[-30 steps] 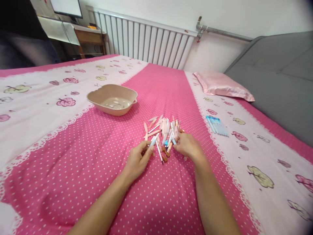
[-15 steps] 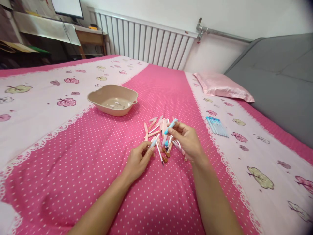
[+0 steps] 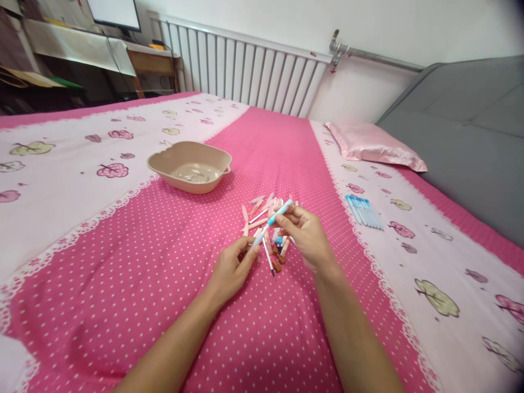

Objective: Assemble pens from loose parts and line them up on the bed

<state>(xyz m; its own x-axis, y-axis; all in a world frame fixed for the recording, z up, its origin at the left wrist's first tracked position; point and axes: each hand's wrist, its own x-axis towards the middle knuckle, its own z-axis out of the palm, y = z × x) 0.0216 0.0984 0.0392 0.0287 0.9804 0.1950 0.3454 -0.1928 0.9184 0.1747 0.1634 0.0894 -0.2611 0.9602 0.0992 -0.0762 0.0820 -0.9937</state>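
My left hand [image 3: 234,267] pinches a pale blue pen part [image 3: 258,238] with a thin white length rising from its upper end. Between the thumb and fingers of my right hand [image 3: 306,236] is a brighter blue pen barrel [image 3: 280,212], tilted up to the right. The two pieces are in line, and the barrel's lower end meets the thin white length; how far it sits inside is too small to tell. Beneath both hands lies a loose pile of pen parts [image 3: 257,222], pink, white and brown, with a small blue piece [image 3: 279,240] among them. My right hand hides part of the pile.
A beige plastic basin [image 3: 188,166] with small pale pieces inside stands left of the pile. Several blue pens [image 3: 364,212] lie side by side at the right. A pink pillow [image 3: 374,146] rests near the grey headboard [image 3: 462,120]. Everything is on a pink dotted bedsheet [image 3: 164,305].
My right hand has moved down and left, bringing the blue barrel from apart to against the thin white length. My left hand has stayed in place.
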